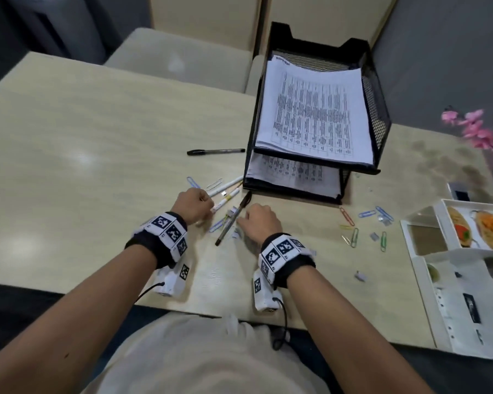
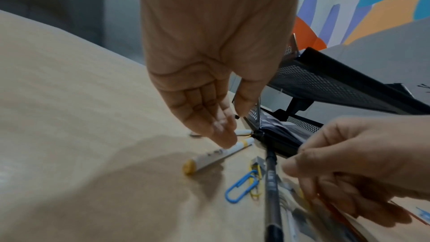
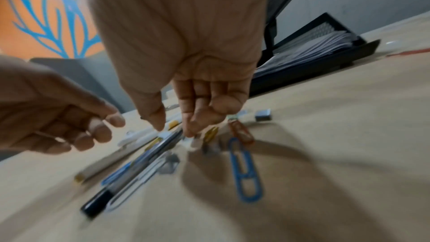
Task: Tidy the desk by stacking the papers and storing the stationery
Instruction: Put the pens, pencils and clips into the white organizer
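Note:
Several pens and paper clips lie in a heap in front of the black mesh paper tray (image 1: 379,115). My left hand (image 1: 208,206) reaches down with fairly straight fingers (image 2: 221,135), whose tips touch a white pen with a yellow cap (image 2: 216,157). My right hand (image 1: 245,220) hovers over a dark pen (image 1: 232,220). Its thumb and forefinger (image 3: 188,128) stand on either side of that pen (image 3: 139,165), with a gap still showing. Printed papers (image 1: 313,109) fill both tiers of the tray.
A black pen (image 1: 215,151) lies alone left of the tray. More coloured paper clips (image 1: 353,237) are scattered to the right. A white organiser box (image 1: 427,280) sits at the desk's right edge, with pink flowers (image 1: 478,129) behind it. A blue clip (image 3: 246,170) lies under my right palm.

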Available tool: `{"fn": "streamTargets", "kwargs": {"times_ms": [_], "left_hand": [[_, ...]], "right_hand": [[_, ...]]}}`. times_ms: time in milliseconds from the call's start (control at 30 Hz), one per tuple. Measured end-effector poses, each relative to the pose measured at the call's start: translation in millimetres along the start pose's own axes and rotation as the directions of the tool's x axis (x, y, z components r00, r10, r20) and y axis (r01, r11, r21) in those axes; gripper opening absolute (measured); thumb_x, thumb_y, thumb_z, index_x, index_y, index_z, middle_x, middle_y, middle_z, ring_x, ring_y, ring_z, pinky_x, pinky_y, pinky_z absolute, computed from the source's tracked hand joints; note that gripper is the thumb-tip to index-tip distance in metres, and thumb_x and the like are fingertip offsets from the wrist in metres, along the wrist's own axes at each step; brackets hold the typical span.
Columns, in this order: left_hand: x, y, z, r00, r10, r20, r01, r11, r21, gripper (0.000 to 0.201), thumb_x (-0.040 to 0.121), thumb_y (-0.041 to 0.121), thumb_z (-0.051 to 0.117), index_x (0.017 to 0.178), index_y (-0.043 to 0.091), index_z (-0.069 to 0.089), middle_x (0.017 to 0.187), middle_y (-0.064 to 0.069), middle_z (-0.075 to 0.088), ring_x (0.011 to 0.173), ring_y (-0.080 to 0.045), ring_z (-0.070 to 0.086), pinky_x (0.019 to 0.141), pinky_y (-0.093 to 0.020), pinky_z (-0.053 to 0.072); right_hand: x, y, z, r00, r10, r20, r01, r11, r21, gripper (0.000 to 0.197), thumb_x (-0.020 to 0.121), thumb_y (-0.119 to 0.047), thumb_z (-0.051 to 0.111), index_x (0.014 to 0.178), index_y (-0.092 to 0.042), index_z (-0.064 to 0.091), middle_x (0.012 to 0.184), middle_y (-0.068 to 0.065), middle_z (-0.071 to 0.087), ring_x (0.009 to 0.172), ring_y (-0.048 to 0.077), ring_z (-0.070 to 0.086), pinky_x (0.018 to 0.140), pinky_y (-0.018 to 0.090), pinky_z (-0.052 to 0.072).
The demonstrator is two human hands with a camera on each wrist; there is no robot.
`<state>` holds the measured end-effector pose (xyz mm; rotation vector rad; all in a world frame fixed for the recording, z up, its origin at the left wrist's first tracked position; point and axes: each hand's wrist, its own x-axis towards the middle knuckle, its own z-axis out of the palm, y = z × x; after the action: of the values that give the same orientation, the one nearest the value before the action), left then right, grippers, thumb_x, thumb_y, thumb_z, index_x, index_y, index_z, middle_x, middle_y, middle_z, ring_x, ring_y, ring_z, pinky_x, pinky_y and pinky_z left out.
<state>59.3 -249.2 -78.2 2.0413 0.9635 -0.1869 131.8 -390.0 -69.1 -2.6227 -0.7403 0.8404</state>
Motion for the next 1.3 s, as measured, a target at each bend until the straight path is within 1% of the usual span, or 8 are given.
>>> {"fn": "streamTargets", "kwargs": {"times_ms": [167,333,500,600,800,900,1000,1300], "left_hand": [[2.7,-15.0,-7.3,0.998,-0.036,0.051,0.04,0.997,-0.073,0.028,0.087,0.008,0.051,0.061,0.017,0.055,0.037,0.01,0.057,0.051,-0.01,0.06,0.055,-0.015,0.045],[1.2,-21.7,-7.9,0.994,-0.027,0.107,0.052,0.971,-0.232,0.021,0.09,0.008,0.05,0.071,0.009,0.058,0.054,0.0,0.061,0.04,-0.005,0.057,0.04,-0.007,0.045],[-6.4,-5.8,-7.7,0.951,0.009,0.31,0.133,0.89,-0.435,0.034,0.094,0.038,0.048,0.084,0.008,0.058,0.068,-0.007,0.058,0.05,-0.014,0.052,0.05,-0.02,0.039],[-4.5,3.1,-12.2,0.955,0.04,0.294,0.123,0.848,-0.516,0.035,0.097,0.029,0.044,0.069,0.011,0.053,0.065,-0.005,0.055,0.054,-0.015,0.051,0.053,-0.021,0.038],[11.1,-14.4,-42.2,0.986,-0.158,-0.057,0.092,0.793,-0.602,0.032,0.097,0.024,0.041,0.065,0.019,0.04,0.058,-0.002,0.038,0.043,-0.015,0.034,0.042,-0.02,0.026],[12.6,-29.3,-47.8,0.978,-0.205,-0.027,0.151,0.798,-0.583,0.033,0.095,0.022,0.043,0.062,0.016,0.04,0.056,-0.003,0.035,0.042,-0.015,0.03,0.042,-0.02,0.021],[8.5,-40.8,-44.4,0.974,-0.223,0.042,0.206,0.789,-0.579,0.032,0.096,0.017,0.04,0.064,0.012,0.045,0.055,-0.004,0.032,0.024,-0.006,0.03,0.033,-0.011,0.022],[-7.9,-26.5,-32.4,0.943,-0.007,0.333,0.274,0.585,-0.763,0.025,0.101,0.021,0.035,0.088,0.01,0.054,0.073,-0.002,0.046,0.061,-0.013,0.05,0.053,-0.023,0.045]], "right_hand": [[2.7,-24.0,19.6,0.998,0.029,0.047,-0.024,0.994,-0.106,0.039,0.087,-0.034,0.054,0.113,-0.004,0.056,0.123,0.019,0.057,0.113,0.036,0.055,0.088,0.036,0.045],[1.4,-21.0,20.7,0.986,0.144,0.083,-0.146,0.989,0.017,0.016,0.081,-0.021,0.056,0.089,-0.007,0.057,0.106,0.017,0.063,0.101,0.034,0.06,0.074,0.032,0.045],[-11.5,-24.7,9.3,0.999,0.018,0.049,-0.028,0.976,0.215,0.034,0.083,-0.015,0.054,0.052,-0.017,0.04,0.064,0.007,0.053,0.069,0.026,0.059,0.06,0.025,0.038],[-17.1,-40.3,-1.0,0.985,-0.101,0.142,0.052,0.947,0.318,0.032,0.088,-0.015,0.059,0.057,-0.016,0.052,0.053,-0.008,0.051,0.046,-0.002,0.053,0.048,0.014,0.038],[22.9,-63.6,12.1,0.994,0.105,0.007,-0.104,0.964,0.246,0.025,0.087,-0.021,0.053,0.065,-0.01,0.054,0.072,0.01,0.054,0.08,0.028,0.054,0.07,0.029,0.037],[30.6,-73.3,20.2,0.986,0.167,0.021,-0.168,0.976,0.141,0.03,0.089,-0.022,0.052,0.112,-0.003,0.056,0.123,0.018,0.053,0.114,0.035,0.051,0.086,0.035,0.044],[30.6,-74.1,24.3,0.974,0.227,0.015,-0.226,0.964,0.139,0.033,0.087,-0.018,0.054,0.116,-0.003,0.055,0.126,0.017,0.054,0.115,0.035,0.053,0.087,0.035,0.046],[3.8,-63.4,25.6,1.0,-0.02,-0.014,0.023,0.926,0.376,0.014,0.086,-0.016,0.054,0.074,-0.013,0.046,0.063,-0.003,0.047,0.064,0.017,0.047,0.049,0.025,0.033]]}}
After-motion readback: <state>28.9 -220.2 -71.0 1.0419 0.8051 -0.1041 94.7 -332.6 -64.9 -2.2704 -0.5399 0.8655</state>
